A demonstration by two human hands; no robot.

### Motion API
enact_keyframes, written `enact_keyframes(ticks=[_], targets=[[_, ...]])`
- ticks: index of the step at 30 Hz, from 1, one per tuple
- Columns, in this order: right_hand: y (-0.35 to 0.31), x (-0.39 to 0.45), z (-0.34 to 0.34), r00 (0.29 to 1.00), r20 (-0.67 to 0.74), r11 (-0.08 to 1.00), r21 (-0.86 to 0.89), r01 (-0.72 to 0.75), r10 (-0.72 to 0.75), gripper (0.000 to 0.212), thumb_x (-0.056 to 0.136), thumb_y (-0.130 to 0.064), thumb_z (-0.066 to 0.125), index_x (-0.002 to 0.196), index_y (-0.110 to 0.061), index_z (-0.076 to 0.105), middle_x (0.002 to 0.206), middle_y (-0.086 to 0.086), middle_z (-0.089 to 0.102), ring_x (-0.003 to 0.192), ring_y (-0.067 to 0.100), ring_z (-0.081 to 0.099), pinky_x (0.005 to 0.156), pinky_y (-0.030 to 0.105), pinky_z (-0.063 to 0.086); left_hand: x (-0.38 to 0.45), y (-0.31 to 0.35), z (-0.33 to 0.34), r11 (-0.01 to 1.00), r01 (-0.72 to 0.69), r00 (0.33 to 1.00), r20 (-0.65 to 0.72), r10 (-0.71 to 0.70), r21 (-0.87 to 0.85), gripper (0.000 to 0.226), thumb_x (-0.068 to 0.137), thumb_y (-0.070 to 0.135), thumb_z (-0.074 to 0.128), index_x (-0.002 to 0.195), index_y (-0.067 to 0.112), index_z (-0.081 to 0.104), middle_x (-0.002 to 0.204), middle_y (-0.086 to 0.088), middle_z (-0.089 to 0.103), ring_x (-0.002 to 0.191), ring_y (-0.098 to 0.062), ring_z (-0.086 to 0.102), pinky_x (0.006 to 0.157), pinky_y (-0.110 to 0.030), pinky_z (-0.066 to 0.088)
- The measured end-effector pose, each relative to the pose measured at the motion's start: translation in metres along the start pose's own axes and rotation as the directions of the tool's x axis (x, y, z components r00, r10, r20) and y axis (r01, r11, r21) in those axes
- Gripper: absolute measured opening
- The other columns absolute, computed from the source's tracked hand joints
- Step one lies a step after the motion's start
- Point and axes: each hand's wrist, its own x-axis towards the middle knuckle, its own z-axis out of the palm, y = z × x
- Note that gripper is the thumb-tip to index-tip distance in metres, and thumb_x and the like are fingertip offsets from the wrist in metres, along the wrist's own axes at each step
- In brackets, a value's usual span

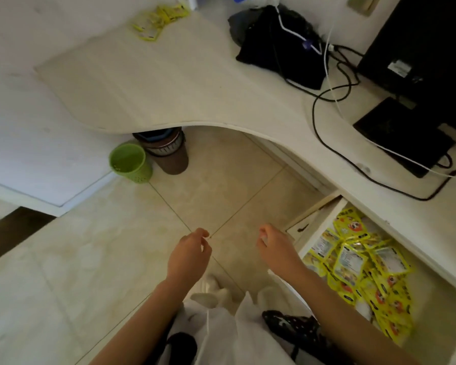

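Right now I have both hands out in front of me over the tiled floor (90, 259), well below the curved tabletop (169, 83). My left hand (188, 255) hangs in the air with its fingers (204, 234) loosely curled and the thumb close to the forefinger, and I see nothing held in it. My right hand (275, 246) is just beside the near corner of the open drawer (320, 219), not touching it as far as I can make out. Its fingers are bent inward, and there is a pale speck by the tips, so I cannot tell whether they pinch something small or are simply relaxed. The yellow packets (363, 264) lie in a loose heap inside that drawer, to the right of my right forearm, overlapping one another at all angles. A few more packets (158, 19) of the same yellow sit at the far edge of the tabletop, well apart from my hands. On the tabletop to the right are a black bag (277, 46), a tangle of black and white cables (327, 143) and a dark monitor (419, 48). Under the tabletop stand a green basket (131, 163) and, touching or just beside it, a brown bin (170, 154). A white plastic bag (221, 333) rests low between my forearms.
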Motion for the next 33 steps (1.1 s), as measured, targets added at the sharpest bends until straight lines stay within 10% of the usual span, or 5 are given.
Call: enact_keyframes(ticks=[33], targets=[[-0.245, 0.352, -0.112, 0.959, 0.07, 0.94, -0.193, 0.283, -0.274, 0.035, 0.098, -0.026, 0.043, 0.13, -0.013, 0.05, 0.127, 0.003, 0.059, 0.113, 0.019, 0.057, 0.094, 0.031, 0.048, 0.35, 0.005, -0.162, 0.99, 0.143, 0.976, -0.167, -0.139, 0.015, 0.025, 0.093, 0.024, 0.047, 0.116, 0.022, 0.057, 0.104, 0.004, 0.065, 0.103, -0.017, 0.057, 0.083, -0.036, 0.051]])
